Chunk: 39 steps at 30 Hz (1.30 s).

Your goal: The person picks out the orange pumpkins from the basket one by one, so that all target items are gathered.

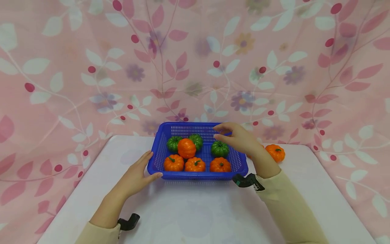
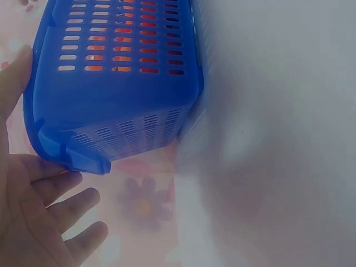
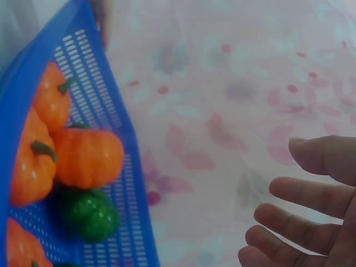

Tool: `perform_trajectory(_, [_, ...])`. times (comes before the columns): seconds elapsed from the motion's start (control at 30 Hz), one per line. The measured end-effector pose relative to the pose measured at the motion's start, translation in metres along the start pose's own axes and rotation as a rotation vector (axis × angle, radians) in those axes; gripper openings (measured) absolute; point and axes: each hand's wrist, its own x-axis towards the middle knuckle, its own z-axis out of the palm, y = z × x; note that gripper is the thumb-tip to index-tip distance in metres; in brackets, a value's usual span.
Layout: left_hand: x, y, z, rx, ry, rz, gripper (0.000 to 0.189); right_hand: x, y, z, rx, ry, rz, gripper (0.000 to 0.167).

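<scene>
A blue plastic basket (image 1: 199,175) with slotted walls holds several small glossy orange pumpkins (image 1: 174,163) and three green ones, such as the green pumpkin (image 1: 219,149) at the right. One orange pumpkin (image 1: 187,148) lies on top of the others. My left hand (image 1: 137,176) rests on the basket's left front corner, thumb at the front rim and fingers along the left side. In the left wrist view its other fingers spread loosely below the rim. Over the basket's right side hovers my right hand (image 1: 239,139), fingers loosely bent; the right wrist view shows nothing in it.
To the right of the basket, an orange pumpkin (image 1: 275,153) sits on the white table (image 1: 195,210); another orange one is mostly hidden behind my right wrist. A pink floral cloth (image 1: 195,67) hangs behind the table.
</scene>
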Motion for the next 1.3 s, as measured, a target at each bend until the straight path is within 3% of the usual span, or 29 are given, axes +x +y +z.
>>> perform_trajectory(0.43, [-0.002,-0.002,-0.001,0.004,0.003,-0.004,0.1,0.059,-0.008,0.054,0.103,-0.19,0.017,0.039])
perform_trajectory(0.63, [-0.001,-0.003,-0.002,0.009,0.001,0.003,0.102,0.081,-0.003,0.068,0.191,-0.274,0.109,0.044])
perform_trajectory(0.87, [0.0,-0.001,-0.002,0.007,-0.006,0.009,0.106,0.096,0.012,0.078,0.354,-0.302,0.237,0.046])
perform_trajectory(1.3, [-0.004,-0.001,-0.003,0.002,-0.003,0.01,0.105,0.11,0.021,0.101,0.338,-0.341,0.299,0.056])
